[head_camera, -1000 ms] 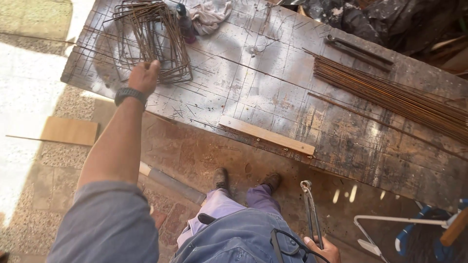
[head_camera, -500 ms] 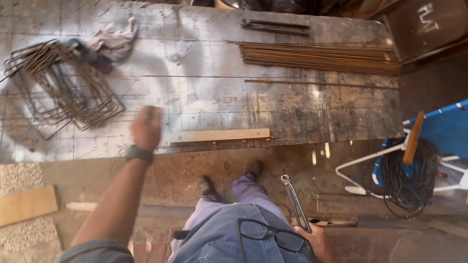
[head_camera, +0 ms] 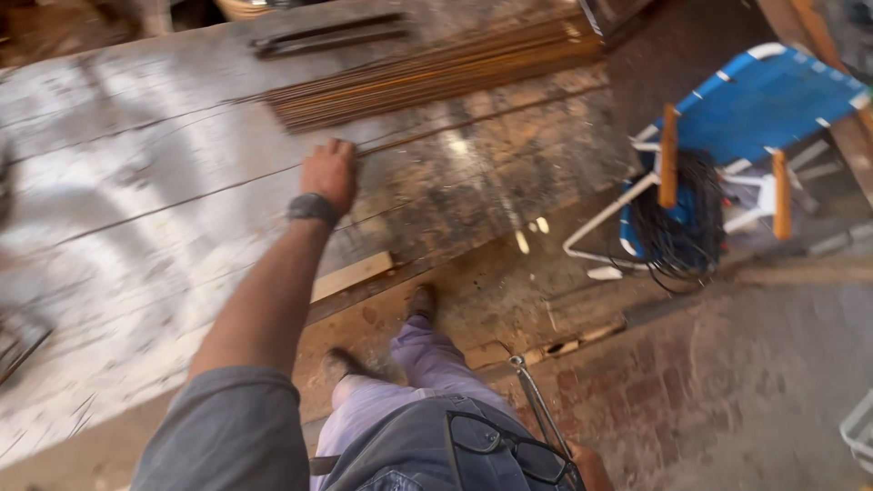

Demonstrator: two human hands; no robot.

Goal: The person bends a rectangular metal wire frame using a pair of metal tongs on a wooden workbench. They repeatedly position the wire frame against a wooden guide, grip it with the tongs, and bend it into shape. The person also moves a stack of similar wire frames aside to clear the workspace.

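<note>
Your right hand (head_camera: 591,465) is mostly cut off at bottom edge, grip on the tool (head_camera: 538,409) unclear. Left bench (head_camera: 109,273) area's motion-blurred; rods (head_camera: 427,77) smear together.

Worn workbench (head_camera: 164,227), blue chair (head_camera: 764,100), seemingly brick floor (head_camera: 727,400)

A single view is taken from a camera worn on the head, directed steeply downward and forward. The outstretched left hand (head_camera: 329,173) and worktop (head_camera: 164,245) are seen at arm's length; legs and floor (head_camera: 727,382) are included below.
</note>
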